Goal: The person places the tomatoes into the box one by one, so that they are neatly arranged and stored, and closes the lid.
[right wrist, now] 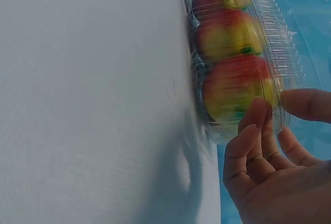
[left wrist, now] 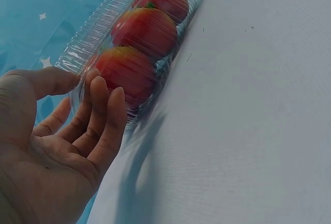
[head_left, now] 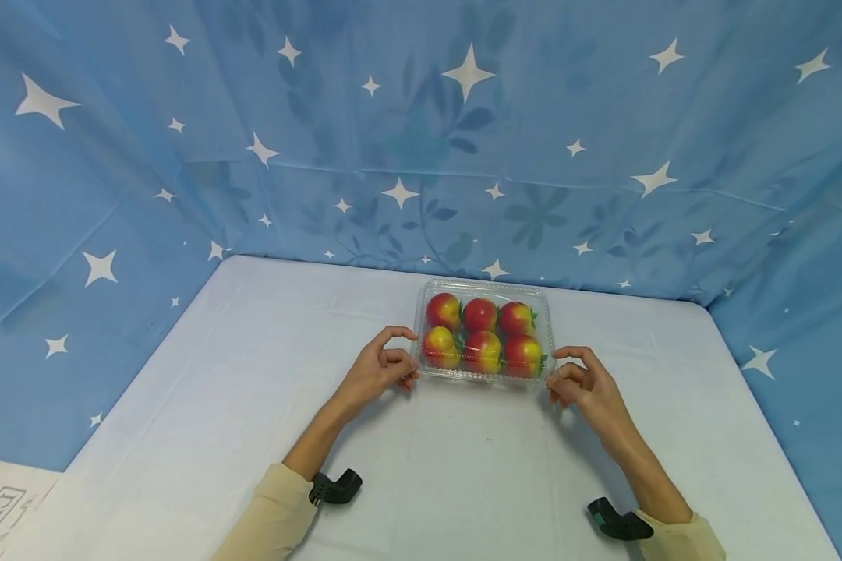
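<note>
A clear plastic clamshell box (head_left: 463,375) holds several red-and-yellow fruits (head_left: 482,351) with green leaves, in two rows of three. They look like apples or peaches. At the box's left edge, my left hand (head_left: 375,374) pinches the rim between thumb and fingers; the left wrist view shows the fingertips against the ridged plastic wall (left wrist: 98,25). My right hand (head_left: 589,393) grips the near right corner in the same way, its thumb on the rim (right wrist: 279,38) in the right wrist view. The lid lies over the fruits.
The white-covered table (head_left: 491,475) reaches back to a blue curtain (head_left: 421,140) with white stars, which also hangs along both sides. A pale printed cardboard piece (head_left: 3,499) is at the lower left. Each wrist carries a black camera mount (head_left: 335,488).
</note>
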The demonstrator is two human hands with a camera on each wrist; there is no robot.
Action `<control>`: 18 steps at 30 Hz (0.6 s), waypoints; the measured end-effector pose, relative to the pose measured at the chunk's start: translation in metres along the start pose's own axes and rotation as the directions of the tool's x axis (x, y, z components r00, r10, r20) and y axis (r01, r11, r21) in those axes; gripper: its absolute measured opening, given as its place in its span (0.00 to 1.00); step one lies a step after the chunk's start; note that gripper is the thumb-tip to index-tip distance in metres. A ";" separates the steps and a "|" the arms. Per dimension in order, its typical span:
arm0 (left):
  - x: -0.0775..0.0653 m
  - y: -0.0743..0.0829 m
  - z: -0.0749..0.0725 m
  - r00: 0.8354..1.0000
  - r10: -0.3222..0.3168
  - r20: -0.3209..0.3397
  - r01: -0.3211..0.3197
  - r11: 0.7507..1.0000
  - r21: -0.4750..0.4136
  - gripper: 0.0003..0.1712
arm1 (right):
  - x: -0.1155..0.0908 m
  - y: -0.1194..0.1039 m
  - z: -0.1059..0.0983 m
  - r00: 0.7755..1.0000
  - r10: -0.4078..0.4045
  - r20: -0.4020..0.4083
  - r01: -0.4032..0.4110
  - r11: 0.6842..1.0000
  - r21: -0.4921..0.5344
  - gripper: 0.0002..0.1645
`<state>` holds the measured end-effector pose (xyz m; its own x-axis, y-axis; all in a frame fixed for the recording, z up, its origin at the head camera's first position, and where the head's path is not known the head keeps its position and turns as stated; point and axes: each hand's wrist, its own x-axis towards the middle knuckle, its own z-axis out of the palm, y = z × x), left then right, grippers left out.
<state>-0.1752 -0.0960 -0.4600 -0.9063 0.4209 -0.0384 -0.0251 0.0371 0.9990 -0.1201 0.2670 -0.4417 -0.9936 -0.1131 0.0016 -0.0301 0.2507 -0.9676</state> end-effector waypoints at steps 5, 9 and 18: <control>0.001 -0.001 0.000 1.000 0.001 -0.010 -0.001 1.000 0.000 0.24 | 0.000 0.001 0.000 1.000 0.002 0.005 -0.002 1.000 0.000 0.20; 0.001 0.000 0.000 1.000 0.004 -0.019 -0.004 1.000 0.007 0.24 | 0.000 0.001 0.001 1.000 0.004 0.011 -0.004 1.000 0.007 0.21; 0.001 0.000 0.000 1.000 0.010 -0.022 -0.009 1.000 0.020 0.24 | -0.001 0.001 0.001 1.000 0.017 0.014 -0.017 1.000 0.016 0.22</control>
<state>-0.1760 -0.0956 -0.4598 -0.9157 0.4008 -0.0283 -0.0085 0.0511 0.9987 -0.1193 0.2668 -0.4432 -0.9923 -0.1225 -0.0181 -0.0115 0.2370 -0.9714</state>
